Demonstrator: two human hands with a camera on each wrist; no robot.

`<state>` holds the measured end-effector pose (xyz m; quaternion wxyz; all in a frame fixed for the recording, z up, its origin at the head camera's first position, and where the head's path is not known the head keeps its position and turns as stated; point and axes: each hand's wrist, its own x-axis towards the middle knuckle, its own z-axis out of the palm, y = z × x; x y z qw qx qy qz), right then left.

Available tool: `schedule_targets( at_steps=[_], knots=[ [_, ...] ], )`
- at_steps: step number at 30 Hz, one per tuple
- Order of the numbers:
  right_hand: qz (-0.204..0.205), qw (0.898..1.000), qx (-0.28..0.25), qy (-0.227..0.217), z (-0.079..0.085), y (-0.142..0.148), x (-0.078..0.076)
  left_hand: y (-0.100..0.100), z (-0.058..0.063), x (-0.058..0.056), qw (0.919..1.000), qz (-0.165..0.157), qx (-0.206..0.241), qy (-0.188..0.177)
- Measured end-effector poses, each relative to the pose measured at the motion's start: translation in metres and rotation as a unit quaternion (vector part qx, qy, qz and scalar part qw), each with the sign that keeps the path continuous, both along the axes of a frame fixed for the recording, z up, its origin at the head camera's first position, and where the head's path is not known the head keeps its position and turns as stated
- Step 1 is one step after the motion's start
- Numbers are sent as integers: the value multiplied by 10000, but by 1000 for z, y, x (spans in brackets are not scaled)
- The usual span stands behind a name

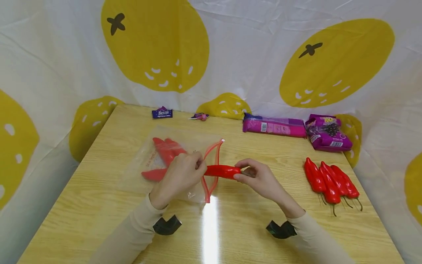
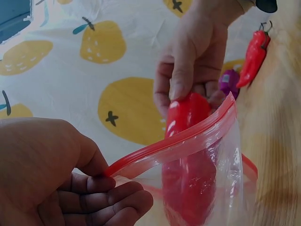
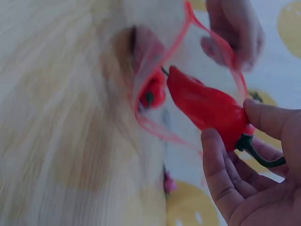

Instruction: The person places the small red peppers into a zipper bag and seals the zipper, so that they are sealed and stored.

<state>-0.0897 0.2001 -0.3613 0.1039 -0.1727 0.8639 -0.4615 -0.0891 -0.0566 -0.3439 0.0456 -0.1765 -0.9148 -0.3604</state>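
Right hand (image 1: 262,179) grasps a red pepper (image 1: 222,171) near its stem end, thumb on one side, fingers on the other; the green stem sticks out toward the palm in the right wrist view. The pepper lies roughly level, its tip pointing left into the open mouth of a clear zip bag (image 1: 194,194) — partly in, stem end outside. Left hand (image 1: 179,176) pinches the bag's red zip edge between thumb and index finger; its other fingers curl loosely in the left wrist view. The mouth gapes around the pepper. The bag lies on the wooden table (image 1: 82,205), with more red peppers (image 1: 169,148) showing through the plastic, at least three, partly hidden by the left hand.

Four loose peppers (image 1: 330,185) sit side by side at the table's right, stems toward the person, well apart from the bag. Along the back edge, left to right: small dark-wrapped candy (image 1: 162,113), lollipop (image 1: 203,117), long purple package (image 1: 273,125), plump purple bag (image 1: 329,134) just beside it. White cloth (image 1: 244,47) with big yellow fruit prints hangs behind. Beige sleeves (image 1: 138,223), dark wrist devices (image 1: 167,224) — one per arm.
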Motion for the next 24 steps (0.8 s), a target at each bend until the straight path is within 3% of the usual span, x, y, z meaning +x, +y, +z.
schedule_targets(
  at_steps=[5,9,13,17,20,24],
  knots=[
    [1093,9939,-104,77,-10,-37,-10,1,1,1,10000,2,-54,-34],
    [1647,9861,-146,151,-18,-59,-19,1,2,1,9999,9,-85,69],
    [1845,9822,60,350,-26,-82,-27,1,1,1,9998,20,-81,197],
    [2028,9747,280,892,-35,-103,-33,0,1,2,9994,37,-126,313],
    [2215,9676,-55,1212,-42,-112,-36,0,1,2,9991,52,-151,387],
    [2317,9620,-595,1316,-48,-116,-39,0,0,2,9989,56,-125,445]
  ],
)
